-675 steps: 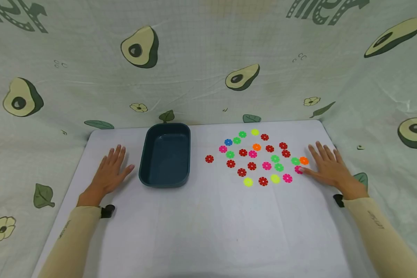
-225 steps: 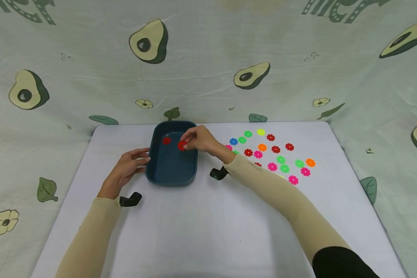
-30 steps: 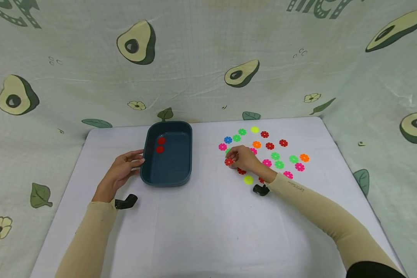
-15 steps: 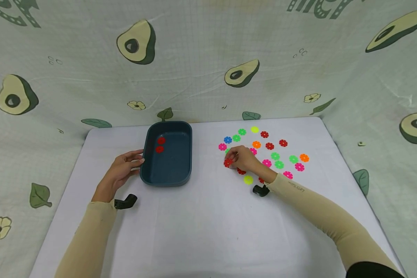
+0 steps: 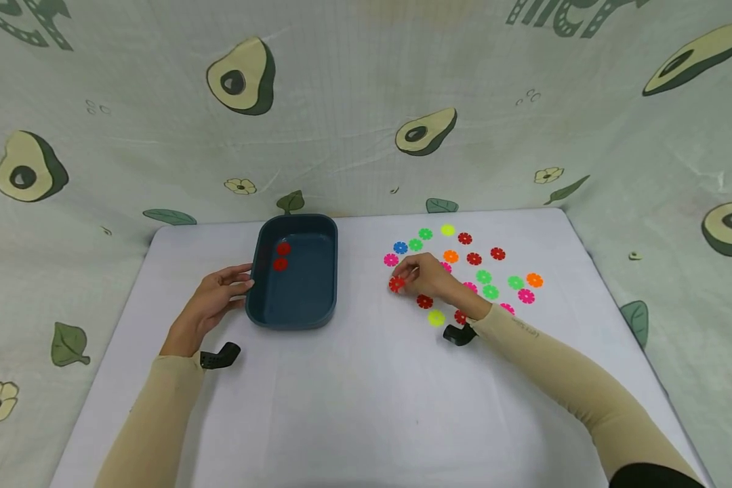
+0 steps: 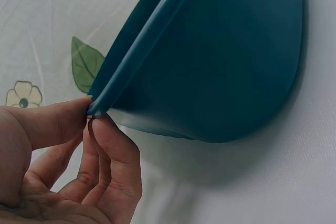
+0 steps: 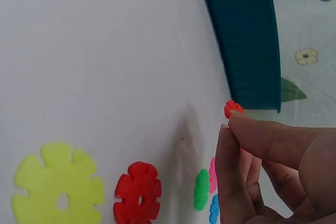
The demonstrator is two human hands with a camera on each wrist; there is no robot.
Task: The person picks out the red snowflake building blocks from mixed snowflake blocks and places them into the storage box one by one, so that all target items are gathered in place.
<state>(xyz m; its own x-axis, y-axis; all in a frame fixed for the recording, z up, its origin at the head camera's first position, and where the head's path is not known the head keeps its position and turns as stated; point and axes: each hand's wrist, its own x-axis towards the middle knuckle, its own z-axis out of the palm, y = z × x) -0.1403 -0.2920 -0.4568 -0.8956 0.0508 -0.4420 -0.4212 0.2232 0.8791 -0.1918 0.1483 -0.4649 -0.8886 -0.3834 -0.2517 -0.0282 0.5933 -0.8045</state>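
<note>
My left hand [image 5: 215, 301] pinches the left rim of a dark teal rectangular tub [image 5: 299, 298] between thumb and fingers; the left wrist view shows the thumb on the rim [image 6: 144, 38]. Two red flower-shaped discs [image 5: 280, 264] lie inside it toward the back. To the tub's right, my right hand [image 5: 430, 276] pinches another red flower-shaped disc [image 5: 396, 284] by its edge with thumb and fingertips. In the right wrist view this disc [image 7: 233, 108] is partly hidden by the thumb and overlaps the tub's side.
Several flower-shaped discs are spread over the white table's right half: green [image 5: 484, 277], pink [image 5: 526, 295], orange [image 5: 534, 280], yellow [image 5: 436, 318], blue [image 5: 400, 247] and red [image 5: 473, 259]. The right hand and forearm cover some. A printed cloth [image 5: 341, 88] hangs behind the table.
At first both hands lay flat and the tub was empty. Later one red disc lay inside while I held a second; now two lie there. In the last second the third disc shifts slightly left.
</note>
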